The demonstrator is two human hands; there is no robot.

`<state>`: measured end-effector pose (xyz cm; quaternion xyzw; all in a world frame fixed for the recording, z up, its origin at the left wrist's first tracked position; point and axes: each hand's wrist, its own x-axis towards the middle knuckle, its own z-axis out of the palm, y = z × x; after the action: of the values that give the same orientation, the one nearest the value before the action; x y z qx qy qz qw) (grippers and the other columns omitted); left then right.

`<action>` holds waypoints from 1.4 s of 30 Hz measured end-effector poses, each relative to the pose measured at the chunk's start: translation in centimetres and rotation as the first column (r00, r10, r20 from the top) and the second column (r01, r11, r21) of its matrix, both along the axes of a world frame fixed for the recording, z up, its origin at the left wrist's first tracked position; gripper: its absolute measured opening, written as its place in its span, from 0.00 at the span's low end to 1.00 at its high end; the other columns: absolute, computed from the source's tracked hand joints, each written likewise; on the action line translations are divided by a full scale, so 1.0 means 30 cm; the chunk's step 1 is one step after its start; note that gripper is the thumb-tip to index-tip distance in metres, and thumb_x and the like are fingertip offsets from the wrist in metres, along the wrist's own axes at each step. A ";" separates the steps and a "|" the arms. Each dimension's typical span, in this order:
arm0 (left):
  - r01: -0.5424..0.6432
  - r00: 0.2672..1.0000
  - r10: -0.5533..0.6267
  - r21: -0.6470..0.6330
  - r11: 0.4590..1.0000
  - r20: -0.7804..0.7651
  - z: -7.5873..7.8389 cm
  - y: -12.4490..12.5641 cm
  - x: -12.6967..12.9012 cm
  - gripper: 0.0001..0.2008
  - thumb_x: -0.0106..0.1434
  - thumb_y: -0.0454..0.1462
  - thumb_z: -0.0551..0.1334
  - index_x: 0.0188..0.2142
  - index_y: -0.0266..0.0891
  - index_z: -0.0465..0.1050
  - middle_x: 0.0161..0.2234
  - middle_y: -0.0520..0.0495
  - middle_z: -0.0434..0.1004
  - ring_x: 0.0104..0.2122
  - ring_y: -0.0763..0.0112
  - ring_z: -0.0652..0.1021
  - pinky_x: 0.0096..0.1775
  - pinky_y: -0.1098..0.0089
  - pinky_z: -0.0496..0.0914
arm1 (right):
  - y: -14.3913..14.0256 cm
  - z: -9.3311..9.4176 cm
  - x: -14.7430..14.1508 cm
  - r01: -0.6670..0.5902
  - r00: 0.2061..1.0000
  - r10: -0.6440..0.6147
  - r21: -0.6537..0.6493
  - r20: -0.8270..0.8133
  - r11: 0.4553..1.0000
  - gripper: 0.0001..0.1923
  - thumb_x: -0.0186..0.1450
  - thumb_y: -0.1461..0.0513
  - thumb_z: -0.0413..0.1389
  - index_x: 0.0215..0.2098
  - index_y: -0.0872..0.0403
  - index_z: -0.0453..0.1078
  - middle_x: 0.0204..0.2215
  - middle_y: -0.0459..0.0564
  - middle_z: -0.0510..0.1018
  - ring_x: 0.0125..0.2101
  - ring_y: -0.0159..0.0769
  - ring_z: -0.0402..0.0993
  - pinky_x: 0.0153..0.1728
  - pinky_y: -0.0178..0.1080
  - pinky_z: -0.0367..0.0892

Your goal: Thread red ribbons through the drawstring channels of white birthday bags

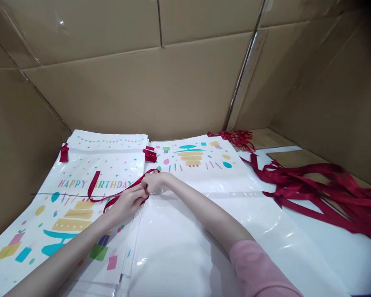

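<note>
Both my hands meet over the seam between two stacks of printed sheets. My left hand (132,201) is closed on a dark red ribbon (117,193), with the fingers pinched together. Right beside it, my right hand (154,182) is closed on the same ribbon, and its fingertips touch the left ones. The ribbon's loose end curls over the "Happy Birthday" lettering on the left stack (64,165). Glossy white sheets (179,239) with a cake print at the far end lie under my right arm. Exactly how the ribbon runs between my fingers is hidden.
Dark red ribbons (321,185) lie in a loose heap at the right. Thin red cords (235,138) are bunched at the back. Red ribbon tabs (150,154) stick out at the left stack's edge, and another red tab (64,153) sits on its far side. Cardboard walls (142,90) enclose the surface.
</note>
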<state>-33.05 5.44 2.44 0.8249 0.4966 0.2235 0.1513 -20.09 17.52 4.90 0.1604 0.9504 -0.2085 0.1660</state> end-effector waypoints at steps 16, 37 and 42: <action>-0.043 0.992 0.038 -0.036 0.998 -0.120 0.040 -0.006 -0.042 0.08 0.66 0.38 0.54 0.41 0.41 0.70 0.39 0.47 0.73 0.39 0.67 0.72 0.41 0.69 0.64 | -0.014 0.019 0.008 0.020 1.000 -0.020 -0.031 -0.019 0.999 0.13 0.53 0.66 0.52 0.35 0.53 0.74 0.38 0.49 0.77 0.47 0.45 0.67 0.45 0.44 0.58; -0.465 0.846 0.521 0.320 0.826 -0.114 0.089 -0.066 -0.209 0.14 0.66 0.45 0.52 0.43 0.40 0.71 0.46 0.43 0.71 0.48 0.60 0.70 0.51 0.62 0.62 | -0.012 0.023 0.011 0.005 0.995 -0.011 -0.066 -0.096 0.998 0.07 0.51 0.67 0.49 0.27 0.55 0.69 0.29 0.45 0.74 0.34 0.36 0.68 0.44 0.45 0.54; -0.817 0.518 0.852 0.336 0.468 0.073 0.067 -0.151 -0.499 0.19 0.62 0.45 0.56 0.49 0.36 0.67 0.50 0.41 0.68 0.53 0.48 0.67 0.55 0.53 0.60 | -0.029 0.047 0.016 0.017 0.995 -0.022 -0.055 -0.093 0.998 0.08 0.51 0.68 0.49 0.27 0.55 0.69 0.31 0.47 0.75 0.36 0.39 0.69 0.47 0.48 0.53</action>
<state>-48.02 0.91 4.44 0.5001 0.7980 0.3044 -0.1433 -19.59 16.64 6.31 0.1551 0.9495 -0.2429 0.1237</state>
